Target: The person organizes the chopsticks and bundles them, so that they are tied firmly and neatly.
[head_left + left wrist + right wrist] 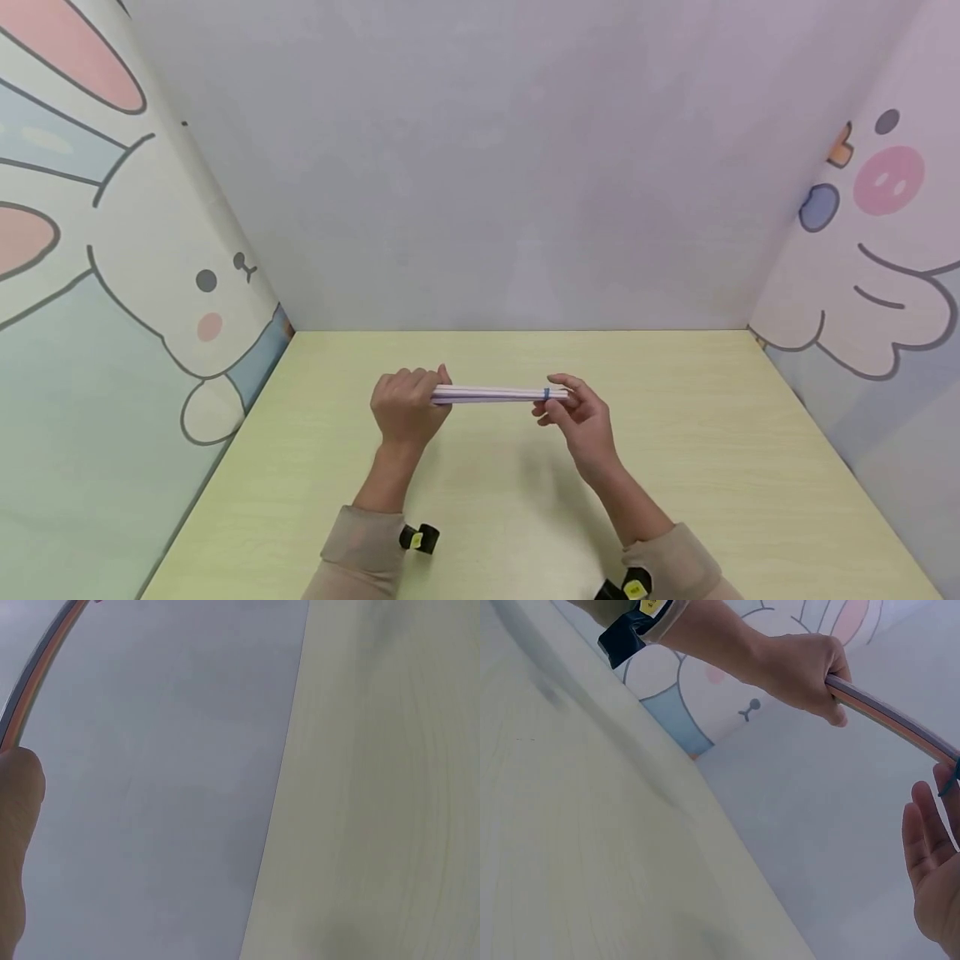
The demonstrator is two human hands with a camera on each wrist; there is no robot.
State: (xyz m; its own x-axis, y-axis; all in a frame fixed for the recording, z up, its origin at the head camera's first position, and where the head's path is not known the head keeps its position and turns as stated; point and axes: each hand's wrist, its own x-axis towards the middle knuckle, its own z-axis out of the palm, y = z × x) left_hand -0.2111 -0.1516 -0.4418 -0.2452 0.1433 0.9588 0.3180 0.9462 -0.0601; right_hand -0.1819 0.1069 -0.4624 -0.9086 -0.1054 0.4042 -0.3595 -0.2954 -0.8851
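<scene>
My left hand [408,404] grips one end of a bundle of long, thin, pale sticks [491,394], held level above the table. Around the bundle's other end runs a narrow blue band [547,393]; its loose part hangs beside the fingers in the right wrist view. There my right hand [585,421] has its fingers spread loosely about the banded end, index finger above and thumb below. From the right wrist, the sticks [892,718] show orange and grey-purple stripes, and the right fingers [922,817] look nearly straight. Only the left thumb [19,787] and part of the bundle show in the left wrist view.
The pale wood-look table [495,500] lies beneath both hands. A plain grey wall [495,167] stands at its back edge. Side panels carry a cartoon rabbit [172,275] on the left and a cartoon pig [885,250] on the right. Black cameras [420,538] are strapped at both wrists.
</scene>
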